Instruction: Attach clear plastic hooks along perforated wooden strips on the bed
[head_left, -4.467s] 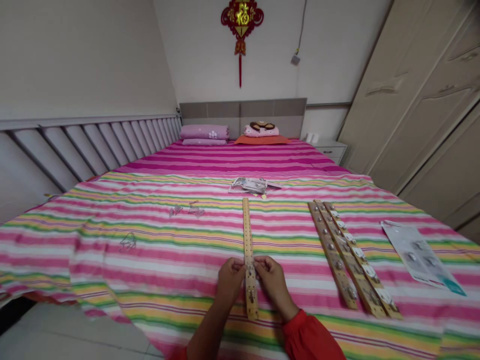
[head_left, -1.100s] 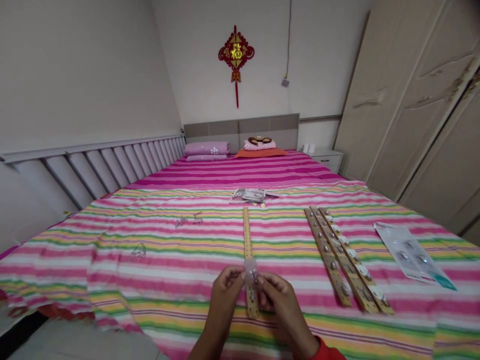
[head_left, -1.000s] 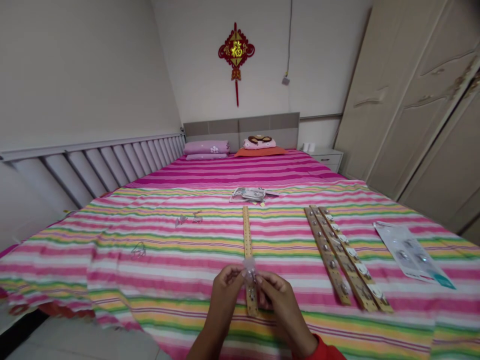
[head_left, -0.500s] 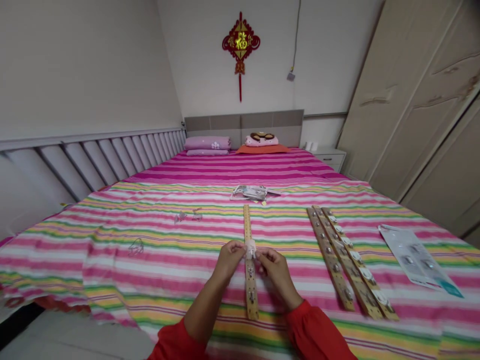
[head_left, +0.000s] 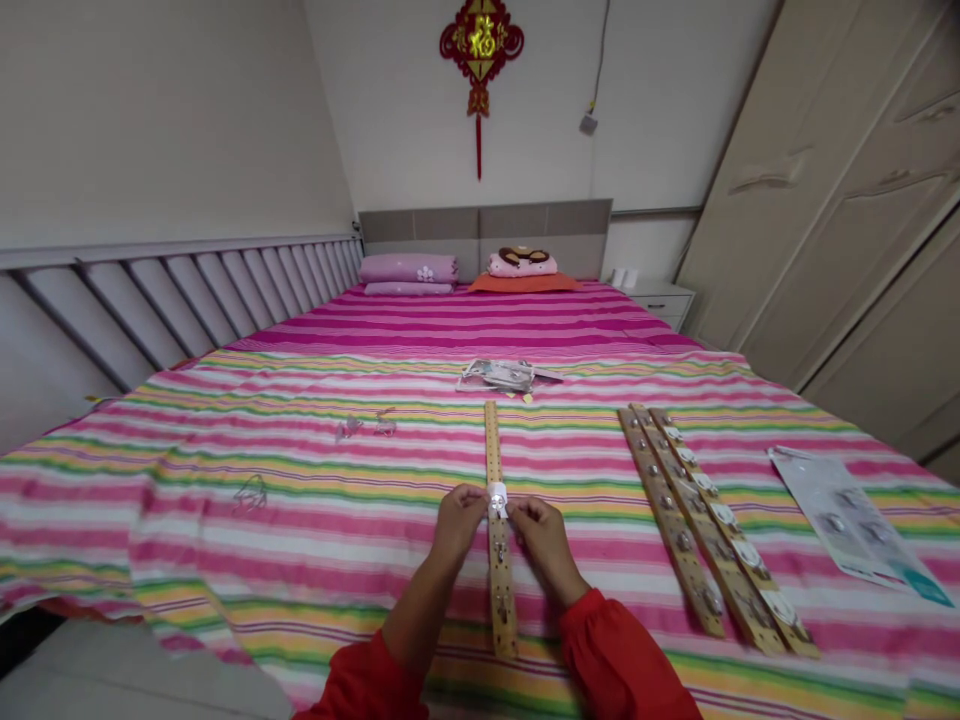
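— On the striped bedspread (head_left: pixel 300 520), what has changed since a moment ago?

— Both hands sit a little farther up the wooden strip (head_left: pixel 497 540) than half a second ago. Four and a half seconds back they worked nearer its close end. The small white hook piece (head_left: pixel 497 497) that was lifted clear a second ago now rests against the strip.

— How do the hands stand?

— The left hand (head_left: pixel 454 520) and the right hand (head_left: pixel 541 532) each pinch that white piece from its own side, fingertips closed on it, right over the strip. Red sleeves (head_left: pixel 622 660) show at both wrists.

— Any packaging?

— An opened clear packet (head_left: pixel 504 374) lies beyond the strip's far end, with small metal parts in it, too small to tell apart. A flat printed packet (head_left: pixel 855 520) lies far right with a few hooks inside.

— And the rest?

— Three finished strips (head_left: pixel 705 520), side by side with hooks fitted, lie to the right. Loose clear wrappers (head_left: pixel 367 425) lie to the left. Pillows (head_left: pixel 409 268) rest at the headboard, a red knot ornament (head_left: pixel 481 45) hangs on the wall, and a wardrobe (head_left: pixel 840 200) stands to the right.
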